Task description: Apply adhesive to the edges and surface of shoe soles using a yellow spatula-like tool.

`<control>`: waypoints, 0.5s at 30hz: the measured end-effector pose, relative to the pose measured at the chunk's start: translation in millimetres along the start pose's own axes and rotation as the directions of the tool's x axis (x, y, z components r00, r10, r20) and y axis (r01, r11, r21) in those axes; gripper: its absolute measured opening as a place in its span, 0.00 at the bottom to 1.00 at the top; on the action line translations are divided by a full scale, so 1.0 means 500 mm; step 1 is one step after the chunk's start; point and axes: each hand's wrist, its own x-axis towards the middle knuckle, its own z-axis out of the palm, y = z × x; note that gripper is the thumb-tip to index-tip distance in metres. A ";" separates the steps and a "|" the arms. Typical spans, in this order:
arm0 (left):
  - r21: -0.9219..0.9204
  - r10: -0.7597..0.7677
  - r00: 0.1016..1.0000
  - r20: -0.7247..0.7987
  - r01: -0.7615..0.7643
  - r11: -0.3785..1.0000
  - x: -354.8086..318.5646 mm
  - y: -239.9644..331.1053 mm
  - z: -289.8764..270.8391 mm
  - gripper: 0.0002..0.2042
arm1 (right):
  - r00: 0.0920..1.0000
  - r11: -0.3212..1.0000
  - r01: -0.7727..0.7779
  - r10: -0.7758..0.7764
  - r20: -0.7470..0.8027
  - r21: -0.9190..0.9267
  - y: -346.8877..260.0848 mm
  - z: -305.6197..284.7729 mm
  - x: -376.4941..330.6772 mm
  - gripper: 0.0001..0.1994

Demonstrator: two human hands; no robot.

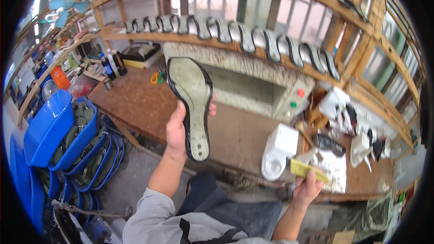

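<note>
My left hand (pixel 177 131) is closed around a shoe sole (pixel 192 86), raised upright over the near side of the bench. The sole's grey-green face is turned toward me and a black rim runs around it; two small dark holes mark its narrow lower end. Off to the right, my right hand (pixel 307 189) pinches a brush by its flat yellow handle (pixel 308 170). The brush's dark end points left, close to a white plastic container (pixel 281 147) with a round opening. Whether it touches the container, I cannot tell.
A brown workbench (pixel 235 129) carries a worn metal box (pixel 235 79) with red and green buttons. Several similar soles (pixel 246 38) line a wooden shelf above. Blue baskets (pixel 49 129) with dark green pieces are stacked at left. Stained paper (pixel 332 169) and a black shoe piece (pixel 328 144) lie right.
</note>
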 end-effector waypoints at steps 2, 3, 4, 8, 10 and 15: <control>0.019 0.060 0.998 0.031 -0.061 0.998 0.113 0.040 0.007 0.27 | 0.999 0.999 -0.033 0.033 0.016 0.012 0.030 -0.001 0.027 0.09; -0.001 0.103 0.991 0.083 -0.103 0.995 0.175 0.062 0.014 0.26 | 0.998 0.998 -0.064 0.064 -0.021 -0.018 0.041 -0.003 0.045 0.09; -0.004 0.132 0.987 0.089 -0.132 0.991 0.240 0.086 0.025 0.25 | 0.998 0.998 -0.068 0.068 -0.017 0.002 0.049 -0.003 0.067 0.09; -0.027 0.162 0.980 0.118 -0.160 0.987 0.502 0.176 0.074 0.24 | 0.990 0.990 -0.136 0.134 -0.052 -0.026 0.041 0.020 0.176 0.08; -0.054 0.111 0.989 0.095 -0.106 0.993 0.633 0.203 0.096 0.22 | 0.984 0.986 -0.165 0.163 -0.069 -0.033 0.013 0.051 0.221 0.08; 0.085 -0.053 0.992 -0.118 0.064 0.994 0.924 0.204 0.128 0.16 | 0.983 0.986 -0.165 0.163 -0.088 -0.021 -0.075 0.132 0.322 0.06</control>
